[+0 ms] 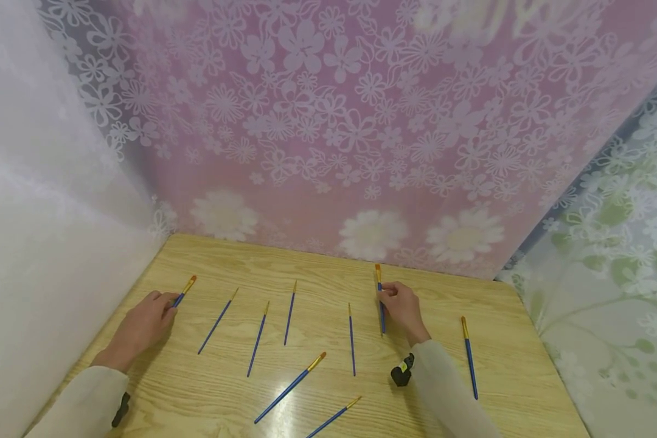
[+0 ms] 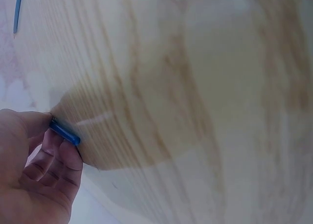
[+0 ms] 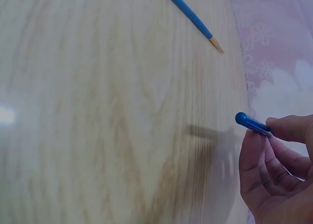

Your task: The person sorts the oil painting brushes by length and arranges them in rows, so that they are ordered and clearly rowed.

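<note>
At the table's left side, my left hand [image 1: 142,325] pinches a blue-handled paintbrush [image 1: 184,292] whose brown bristles point away from me. Its blue handle end [image 2: 65,131] shows between thumb and fingers in the left wrist view. Toward the back right, my right hand [image 1: 404,308] grips another blue paintbrush [image 1: 383,319] between thumb and fingertips, bristles toward the wall. In the right wrist view this brush's rounded handle end [image 3: 249,122] stands off the tabletop, with a shadow below it. A thin paintbrush [image 1: 352,340] lies just left of the right hand.
On the wood-grain table [image 1: 197,389] lie several more brushes, among them a wide one [image 1: 290,388] in the middle, one [image 1: 470,359] at the right and a slim one [image 1: 218,321] near the left hand. A floral pink curtain [image 1: 306,152] hangs behind the table's back edge.
</note>
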Action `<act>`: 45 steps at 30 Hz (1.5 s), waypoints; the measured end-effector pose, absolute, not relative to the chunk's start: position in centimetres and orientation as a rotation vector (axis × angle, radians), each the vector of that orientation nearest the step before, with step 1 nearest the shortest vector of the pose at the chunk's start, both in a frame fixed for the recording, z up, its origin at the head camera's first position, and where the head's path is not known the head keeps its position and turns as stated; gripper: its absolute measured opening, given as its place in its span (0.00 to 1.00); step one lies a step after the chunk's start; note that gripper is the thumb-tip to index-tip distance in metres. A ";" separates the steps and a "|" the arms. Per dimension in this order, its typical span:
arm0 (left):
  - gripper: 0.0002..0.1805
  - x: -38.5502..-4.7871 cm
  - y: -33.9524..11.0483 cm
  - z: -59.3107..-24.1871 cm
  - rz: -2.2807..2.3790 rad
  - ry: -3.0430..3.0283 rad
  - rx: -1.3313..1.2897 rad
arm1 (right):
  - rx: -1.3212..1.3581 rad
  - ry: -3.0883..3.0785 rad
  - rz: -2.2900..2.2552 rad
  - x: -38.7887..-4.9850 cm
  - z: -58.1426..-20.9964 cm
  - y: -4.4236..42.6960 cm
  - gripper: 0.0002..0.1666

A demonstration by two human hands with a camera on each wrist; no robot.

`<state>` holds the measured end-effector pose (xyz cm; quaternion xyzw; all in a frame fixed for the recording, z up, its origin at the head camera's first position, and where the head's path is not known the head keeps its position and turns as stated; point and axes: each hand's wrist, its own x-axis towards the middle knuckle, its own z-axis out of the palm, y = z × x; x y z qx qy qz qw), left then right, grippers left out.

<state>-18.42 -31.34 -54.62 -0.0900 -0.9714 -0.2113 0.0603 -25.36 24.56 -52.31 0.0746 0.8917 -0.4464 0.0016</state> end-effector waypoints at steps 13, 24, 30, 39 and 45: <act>0.20 -18.5 -31.4 -54.7 -0.656 -2.941 -0.262 | 0.315 2.708 -1.438 -26.8 -53.3 23.4 0.19; 0.20 -18.5 -31.5 -54.8 -0.660 -2.940 -0.262 | 0.321 2.693 -1.468 -27.2 -53.3 22.7 0.19; 0.20 -18.5 -31.4 -54.7 -0.682 -2.956 -0.252 | 0.329 2.731 -1.403 -27.5 -53.8 22.4 0.17; 0.20 -18.5 -31.5 -54.8 -0.674 -2.967 -0.250 | 0.331 2.787 -1.349 -27.4 -53.9 21.8 0.16; 0.20 -18.6 -31.4 -54.7 -0.670 -2.959 -0.245 | 0.308 2.837 -1.295 -27.5 -54.1 21.8 0.16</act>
